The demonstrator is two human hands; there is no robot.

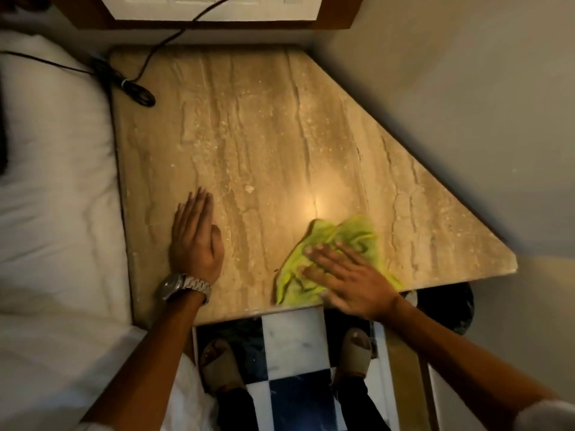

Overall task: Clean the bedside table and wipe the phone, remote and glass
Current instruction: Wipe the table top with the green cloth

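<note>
A: The stone-topped desk (280,119) is filling the corner between the bed (53,150) at 9 o'clock and the wall at 3 o'clock, with warm light glaring off its middle. What is worrying you?

B: The yellow-green cloth (351,234) is lying at 5 o'clock, right at the near edge. A stroke pulled toward the body is likely going to drag it off onto the chequered floor (289,337).

A: Anything else?

B: The black cable (137,91) is coiling at 11 o'clock. If the wiping is reaching that far, the cloth may be snagging it. And grit swept toward 9 o'clock would be landing on the white bedding.

A: How are the hands sitting?

B: The right hand (345,275) is pressing flat on the cloth, fingers straight and spread, pointing toward 10 o'clock and gripping nothing. The left hand (196,241) is resting palm-down on bare stone at 7 o'clock, fingers straight and together, pointing to 12. A metal watch (183,286) is sitting at its wrist by the edge, where it may be scraping the stone.

A: And the phone, remote and glass?

B: None of them is showing on the desk or anywhere in view.
</note>
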